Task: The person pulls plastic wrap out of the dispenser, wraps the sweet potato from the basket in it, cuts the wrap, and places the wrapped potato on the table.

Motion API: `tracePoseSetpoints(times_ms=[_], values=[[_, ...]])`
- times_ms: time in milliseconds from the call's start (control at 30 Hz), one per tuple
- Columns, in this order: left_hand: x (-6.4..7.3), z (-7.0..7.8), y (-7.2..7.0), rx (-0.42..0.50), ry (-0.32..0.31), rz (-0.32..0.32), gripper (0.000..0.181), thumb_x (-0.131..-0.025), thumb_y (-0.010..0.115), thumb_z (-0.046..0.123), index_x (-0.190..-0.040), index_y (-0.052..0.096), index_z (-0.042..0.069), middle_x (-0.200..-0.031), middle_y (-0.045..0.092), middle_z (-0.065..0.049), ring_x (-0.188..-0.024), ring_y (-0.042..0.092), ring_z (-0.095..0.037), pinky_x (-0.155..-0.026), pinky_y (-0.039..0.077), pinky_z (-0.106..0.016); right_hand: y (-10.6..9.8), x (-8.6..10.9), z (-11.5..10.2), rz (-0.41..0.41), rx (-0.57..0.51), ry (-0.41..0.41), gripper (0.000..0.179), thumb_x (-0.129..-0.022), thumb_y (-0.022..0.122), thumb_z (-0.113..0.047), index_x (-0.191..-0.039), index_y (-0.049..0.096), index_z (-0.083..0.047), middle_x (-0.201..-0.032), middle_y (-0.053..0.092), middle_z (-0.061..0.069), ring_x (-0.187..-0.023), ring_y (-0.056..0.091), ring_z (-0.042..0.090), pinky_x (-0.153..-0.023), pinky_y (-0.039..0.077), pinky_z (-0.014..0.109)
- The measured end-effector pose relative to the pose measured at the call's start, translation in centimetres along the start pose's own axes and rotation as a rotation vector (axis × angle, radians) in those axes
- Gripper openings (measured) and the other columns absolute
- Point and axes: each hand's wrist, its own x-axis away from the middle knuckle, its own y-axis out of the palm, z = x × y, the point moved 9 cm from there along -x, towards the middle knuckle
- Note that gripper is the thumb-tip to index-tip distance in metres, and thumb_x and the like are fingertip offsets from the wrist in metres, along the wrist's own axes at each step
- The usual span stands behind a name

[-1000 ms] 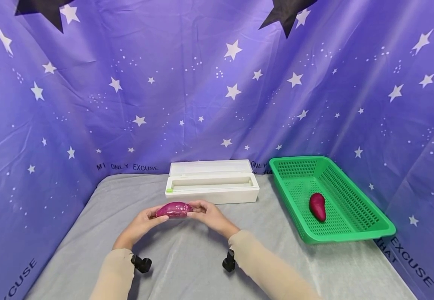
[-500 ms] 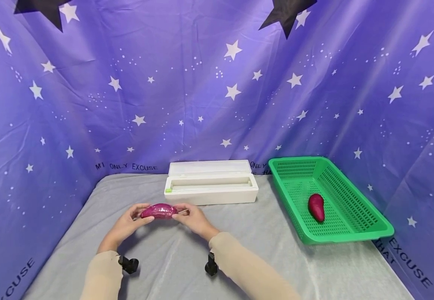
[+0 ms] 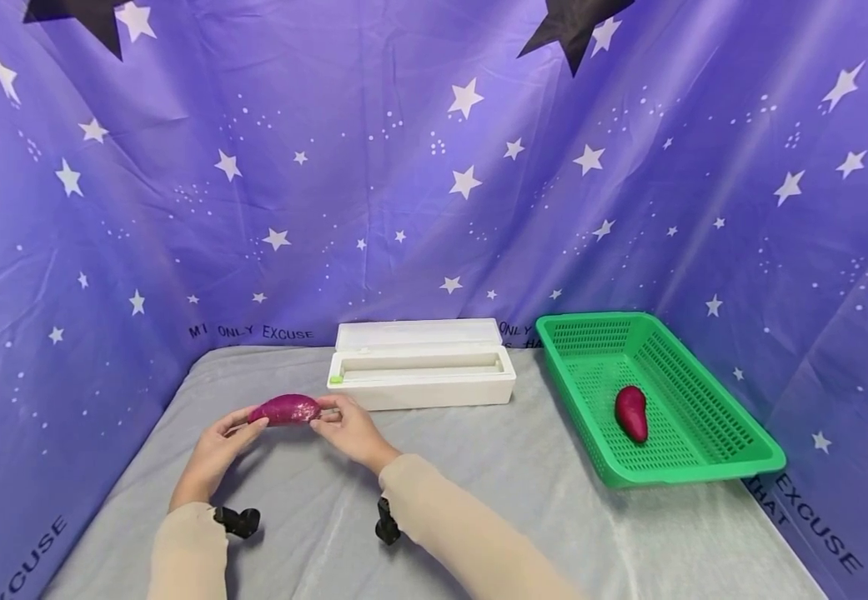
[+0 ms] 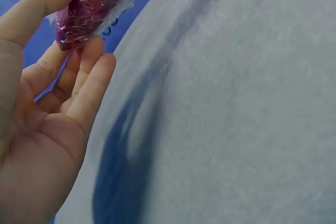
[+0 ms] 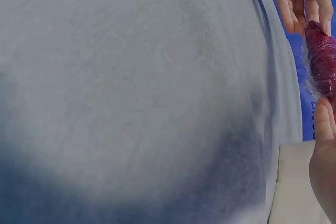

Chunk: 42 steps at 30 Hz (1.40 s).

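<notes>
Both hands hold a purple-red sweet potato wrapped in shiny cling film, one hand at each end, raised over the left part of the table. My left hand pinches its left end between thumb and fingertips; in the left wrist view the film is crinkled around the sweet potato and juts loosely along one side. The fingers and thumb of my right hand pinch the right end. In the right wrist view, the sweet potato spans the two hands at the right edge.
A white cling film dispenser with its lid raised stands at the back middle of the grey-covered table. To the right is a green perforated basket holding an unwrapped sweet potato. A purple star-printed curtain encloses the table.
Both hands have moved left together with the wrapped sweet potato, away from the front of the dispenser. The basket and dispenser stay in place.
</notes>
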Motion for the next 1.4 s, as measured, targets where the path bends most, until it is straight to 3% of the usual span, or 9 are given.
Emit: tracePoseSetpoints(times_ms=[167, 400, 567, 700, 833, 1233, 1400], values=[[-0.2, -0.9, -0.9, 0.005, -0.016, 0.029, 0.071, -0.094, 0.07, 0.044, -0.148, 0.046, 0.004, -0.121, 0.058, 0.008, -0.1, 0.056, 0.004, -0.087, 0.048, -0.018, 1.4, -0.4, -0.3, -0.075, 0.038, -0.026, 0.046, -0.094, 0.069, -0.006, -0.138, 0.055, -0.003, -0.135, 0.058, 0.01, -0.117, 0.062, 0.024, -0.09, 0.051, 0.02], [-0.7, -2.2, -1.9, -0.06, -0.048, 0.107, 0.073, -0.087, 0.076, 0.049, -0.143, 0.052, 0.01, -0.116, 0.062, 0.01, -0.098, 0.055, 0.003, -0.083, 0.044, -0.02, 2.6, -0.2, -0.4, -0.184, 0.278, -0.057, 0.058, -0.094, 0.069, -0.01, -0.147, 0.047, -0.003, -0.143, 0.054, 0.014, -0.127, 0.055, 0.024, -0.103, 0.043, 0.024], [-1.2, -2.7, -1.8, -0.147, -0.054, 0.128, 0.075, -0.085, 0.075, 0.054, -0.142, 0.056, 0.009, -0.128, 0.064, -0.007, -0.101, 0.054, -0.001, -0.085, 0.044, -0.019, 3.0, -0.3, 0.2, -0.245, 0.389, -0.04, 0.064, -0.093, 0.068, -0.014, -0.151, 0.042, -0.003, -0.15, 0.047, 0.012, -0.138, 0.043, 0.02, -0.113, 0.032, 0.027], [-1.3, -2.4, -1.2, -0.219, -0.06, 0.103, 0.076, -0.088, 0.072, 0.054, -0.143, 0.054, 0.004, -0.135, 0.059, -0.018, -0.111, 0.054, -0.018, -0.09, 0.044, -0.029, 3.3, -0.3, 0.8, -0.3, 0.465, -0.02, 0.069, -0.094, 0.066, -0.018, -0.155, 0.035, -0.004, -0.156, 0.039, 0.009, -0.143, 0.036, 0.019, -0.115, 0.025, 0.026], [-1.3, -2.2, -1.0, -0.271, -0.052, 0.086, 0.076, -0.091, 0.07, 0.053, -0.142, 0.054, 0.001, -0.136, 0.056, -0.022, -0.117, 0.052, -0.028, -0.093, 0.044, -0.037, 3.6, 0.0, 1.0, -0.339, 0.549, -0.018, 0.074, -0.095, 0.065, -0.021, -0.157, 0.029, -0.007, -0.16, 0.032, 0.009, -0.146, 0.031, 0.019, -0.116, 0.022, 0.027], [-1.3, -2.7, -0.9, -0.235, -0.065, 0.096, 0.083, -0.088, 0.069, 0.058, -0.15, 0.046, 0.009, -0.145, 0.051, -0.019, -0.123, 0.049, -0.027, -0.099, 0.041, -0.041, 3.3, 0.1, 1.3, -0.332, 0.472, 0.053, 0.083, -0.091, 0.07, -0.026, -0.159, 0.026, -0.012, -0.16, 0.032, 0.005, -0.145, 0.032, 0.02, -0.117, 0.025, 0.033], [-1.5, -2.9, -1.1, -0.244, -0.079, 0.108, 0.086, -0.085, 0.071, 0.062, -0.151, 0.047, 0.012, -0.14, 0.054, -0.016, -0.119, 0.049, -0.023, -0.093, 0.042, -0.035, 3.1, 0.0, 1.1, -0.334, 0.439, 0.051, 0.083, -0.092, 0.069, -0.026, -0.159, 0.025, -0.009, -0.161, 0.031, 0.005, -0.145, 0.031, 0.02, -0.117, 0.025, 0.034]])
